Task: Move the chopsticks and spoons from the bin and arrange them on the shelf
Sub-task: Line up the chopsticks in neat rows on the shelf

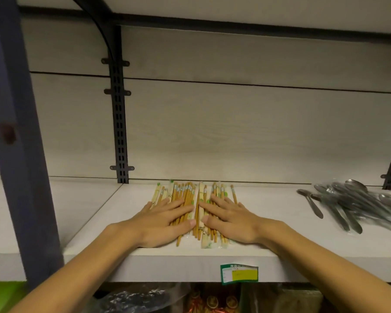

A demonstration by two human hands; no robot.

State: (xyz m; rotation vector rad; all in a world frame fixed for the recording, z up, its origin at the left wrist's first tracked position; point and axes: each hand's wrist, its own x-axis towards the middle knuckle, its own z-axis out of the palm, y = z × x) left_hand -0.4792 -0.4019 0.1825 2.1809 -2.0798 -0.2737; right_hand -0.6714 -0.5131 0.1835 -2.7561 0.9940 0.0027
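Hands flat on chopsticks on the shelf.

Chopsticks (191, 206) lie in a loose row on the white shelf (158, 260), running front to back, some bare and brown, others in pale paper sleeves with green marks. Left hand (161, 222) rests palm down on the left part of the row, fingers straight and slightly spread; right hand (229, 220) lies the same way on the right part, with both thumbs pointing inward and nearly meeting over the middle sticks. Neither hand curls round anything. Spoons (345, 206) sit in a heap of clear wrapping on the same shelf, well apart to the right. On the shelf's front edge, below the right hand, a green and yellow label (239, 274) is stuck.
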